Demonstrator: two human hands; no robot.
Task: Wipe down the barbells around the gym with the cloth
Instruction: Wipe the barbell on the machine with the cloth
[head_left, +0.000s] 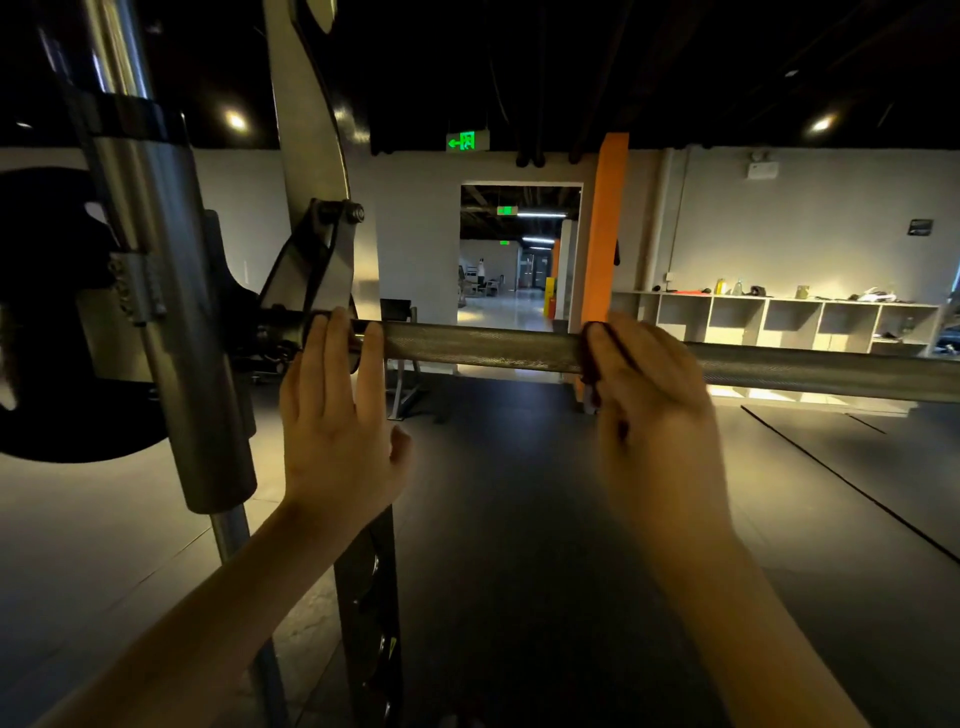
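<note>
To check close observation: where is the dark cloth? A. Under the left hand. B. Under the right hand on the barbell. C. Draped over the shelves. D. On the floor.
B: the cloth peeks out beneath the right hand, which wraps it round the barbell; the left hand rests bare on the barbell.

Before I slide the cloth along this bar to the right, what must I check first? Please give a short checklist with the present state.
1. Cloth between right hand and barbell: ok, its dark edge shows under the fingers.
2. Left hand steadying the bar near the guide rod: ok, fingers rest over it.
3. Path to the right free: ok, as far as visible.
4. Bar locked on the machine: cannot tell, mount in shadow.
</note>
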